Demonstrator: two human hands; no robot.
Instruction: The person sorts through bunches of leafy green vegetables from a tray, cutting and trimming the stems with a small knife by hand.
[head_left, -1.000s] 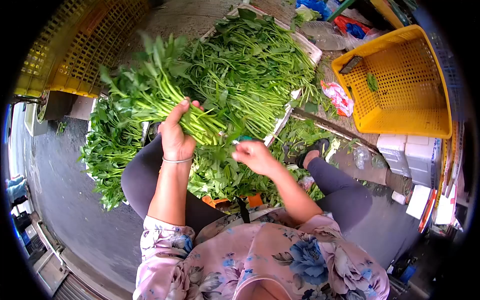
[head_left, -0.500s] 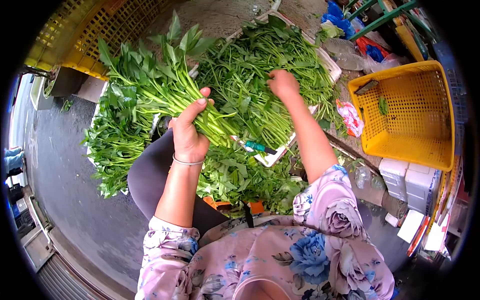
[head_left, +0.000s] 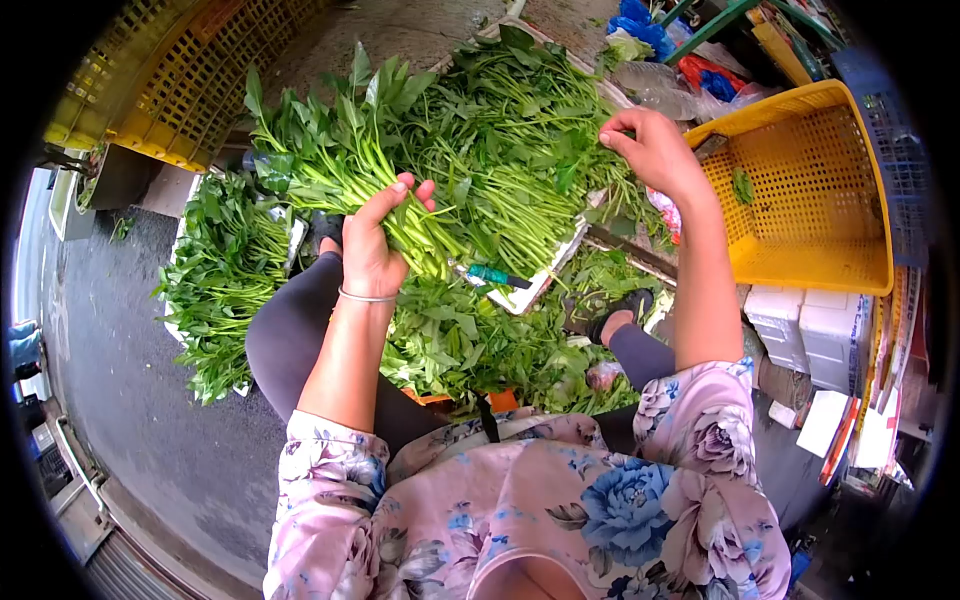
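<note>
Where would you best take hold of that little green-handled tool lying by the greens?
Probably by the green handle, coming from above on the person's side. It lies flat on the white tray's edge, handle exposed; its other end is dark and thin.

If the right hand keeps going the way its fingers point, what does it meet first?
The right hand points left over the heap of greens on the tray, so probably those stems first; its height above them is unclear.
</note>
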